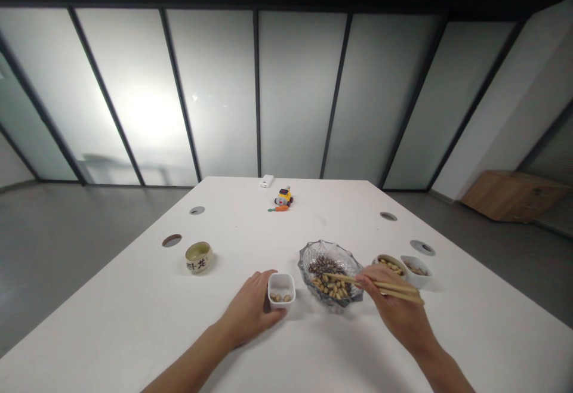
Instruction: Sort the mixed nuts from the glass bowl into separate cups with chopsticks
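Note:
My left hand (254,308) is wrapped round a small white square cup (282,305) standing on the table, with a few light-brown nuts (281,298) in the bottom. In my right hand (394,306) is a pair of wooden chopsticks (394,289), their tips down inside a scalloped glass bowl (305,265). Dark seeds (326,265) lie toward the back of that bowl and pale, shelled-looking nuts (333,287) toward the front. Whether the tips pinch a nut is too small to tell. The glass bowl stands just right of the white cup, apart from it.
Behind my right hand stand a round bowl of nuts (390,265) and a white bowl (423,275) with brownish pieces. A cream cup with dark characters (199,257) stands at left. Farther back are a toy vehicle (283,197), an orange-handled screwdriver-like tool (281,209) and a white box-like device (266,181).

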`<state>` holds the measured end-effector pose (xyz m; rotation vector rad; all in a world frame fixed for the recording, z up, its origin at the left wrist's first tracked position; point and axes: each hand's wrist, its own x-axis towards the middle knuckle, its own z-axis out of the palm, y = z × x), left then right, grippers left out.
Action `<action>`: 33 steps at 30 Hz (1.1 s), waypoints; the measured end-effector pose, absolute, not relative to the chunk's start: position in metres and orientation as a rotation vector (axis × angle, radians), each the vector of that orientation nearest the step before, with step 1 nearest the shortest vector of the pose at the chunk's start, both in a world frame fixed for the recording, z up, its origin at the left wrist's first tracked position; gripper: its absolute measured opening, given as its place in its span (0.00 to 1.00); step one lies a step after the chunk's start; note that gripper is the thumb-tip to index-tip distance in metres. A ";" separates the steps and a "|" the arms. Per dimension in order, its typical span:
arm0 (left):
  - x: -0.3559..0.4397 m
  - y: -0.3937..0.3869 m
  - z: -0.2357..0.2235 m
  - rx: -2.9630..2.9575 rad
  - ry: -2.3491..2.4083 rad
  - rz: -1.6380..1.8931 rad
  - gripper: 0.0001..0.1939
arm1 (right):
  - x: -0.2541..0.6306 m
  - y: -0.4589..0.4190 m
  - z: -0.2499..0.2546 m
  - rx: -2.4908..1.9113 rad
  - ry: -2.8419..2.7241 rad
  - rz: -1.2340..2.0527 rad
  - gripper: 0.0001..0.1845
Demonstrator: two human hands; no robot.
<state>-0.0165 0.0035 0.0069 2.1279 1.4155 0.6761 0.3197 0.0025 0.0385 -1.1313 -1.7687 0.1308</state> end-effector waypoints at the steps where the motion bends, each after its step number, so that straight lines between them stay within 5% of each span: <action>1: -0.017 0.003 0.007 2.128 1.417 0.673 0.31 | 0.320 0.003 0.039 -1.131 -1.759 0.115 0.23; 33: -0.015 0.003 0.011 2.132 1.416 0.636 0.30 | 0.286 -0.015 0.033 -1.016 -1.470 0.222 0.18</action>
